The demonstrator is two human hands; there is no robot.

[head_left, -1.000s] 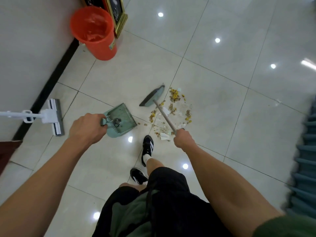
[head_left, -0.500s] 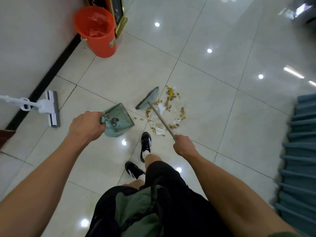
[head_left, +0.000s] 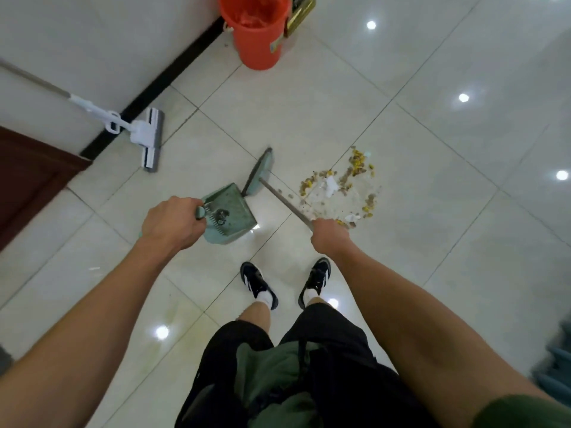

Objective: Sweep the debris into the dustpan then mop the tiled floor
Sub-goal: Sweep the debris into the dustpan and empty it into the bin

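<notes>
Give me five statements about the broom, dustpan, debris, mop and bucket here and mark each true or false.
1. The left hand grips the dustpan by its handle. True.
2. The debris already lies inside the dustpan. False: it is scattered on the tiled floor, to the right of the broom head.
3. The right hand holds the broom's handle. True.
4. The mop is being pushed across the tiles. False: no hand touches it; its head rests on the floor by the wall, untouched.
5. The orange bucket lies tipped on its side. False: it stands upright near the wall.
</notes>
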